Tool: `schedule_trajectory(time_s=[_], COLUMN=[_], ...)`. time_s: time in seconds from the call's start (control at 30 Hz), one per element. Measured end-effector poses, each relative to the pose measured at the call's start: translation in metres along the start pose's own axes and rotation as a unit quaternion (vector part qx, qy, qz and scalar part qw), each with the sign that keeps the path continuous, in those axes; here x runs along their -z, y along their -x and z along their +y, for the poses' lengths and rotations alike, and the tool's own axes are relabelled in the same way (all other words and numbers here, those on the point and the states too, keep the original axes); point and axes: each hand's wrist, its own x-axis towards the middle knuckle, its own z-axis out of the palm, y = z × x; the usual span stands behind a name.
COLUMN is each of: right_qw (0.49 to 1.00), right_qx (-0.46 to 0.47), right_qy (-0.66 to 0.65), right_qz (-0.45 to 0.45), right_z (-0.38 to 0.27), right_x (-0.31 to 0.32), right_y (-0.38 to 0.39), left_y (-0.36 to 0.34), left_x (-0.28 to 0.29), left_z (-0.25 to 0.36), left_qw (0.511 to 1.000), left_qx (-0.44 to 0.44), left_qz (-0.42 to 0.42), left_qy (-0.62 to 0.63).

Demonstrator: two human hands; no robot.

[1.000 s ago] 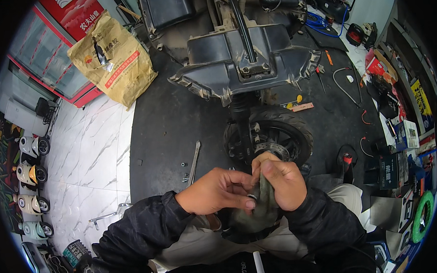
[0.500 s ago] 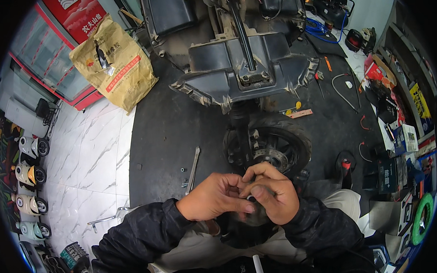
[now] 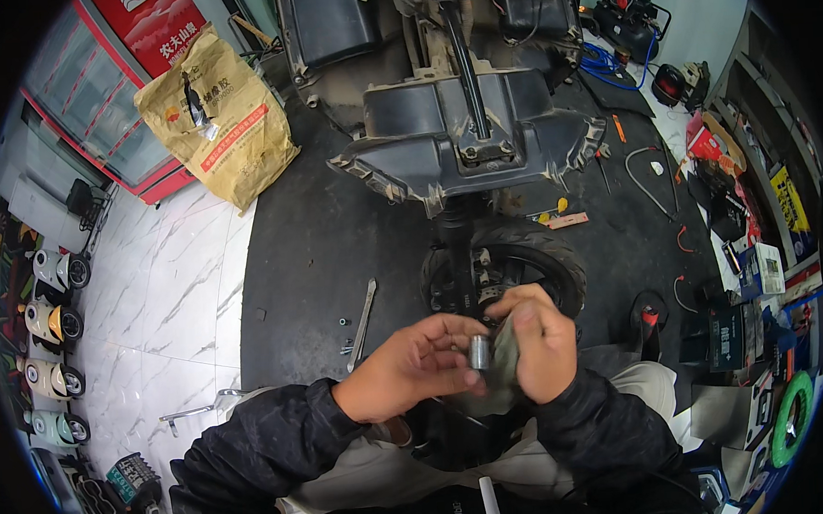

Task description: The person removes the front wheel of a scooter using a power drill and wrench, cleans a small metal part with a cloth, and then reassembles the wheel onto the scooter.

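Between the thumb and fingers of my left hand is a short, shiny metal cylinder, like a sleeve or socket; its exact kind is not clear. My right hand grips a grey-green rag, which hangs down close beside the cylinder. Whether rag and cylinder touch, I cannot tell. Both hands are over my lap, in front of a black wheel lying low under a vehicle's dark plastic underbody. A long wrench lies on the mat left of my hands, with several small bolts near it.
The dark mat borders white tiled flooring. A yellow sack leans by a red-framed cooler. At right are a grey hose, a screwdriver, a shelf with boxes and a green ring. An air compressor stands far right.
My hands have moved apart from each other. The metal cylinder and the rag now show between them, and my right hand has shifted slightly up and to the right.
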Motion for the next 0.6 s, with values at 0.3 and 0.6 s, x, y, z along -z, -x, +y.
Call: schedule_trajectory(time_s=[0.3, 0.6], right_qw=[0.971, 0.993], right_qx=[0.088, -0.071], right_qy=[0.215, 0.006], right_qz=[-0.057, -0.089], right_z=[-0.001, -0.019], right_x=[0.016, 0.017], right_y=[-0.019, -0.013], left_y=[0.001, 0.007], left_x=[0.008, 0.006], left_z=[0.002, 0.015], left_qw=[0.996, 0.988], left_qx=[-0.057, -0.01], left_qz=[0.064, 0.129], left_qy=[0.006, -0.082])
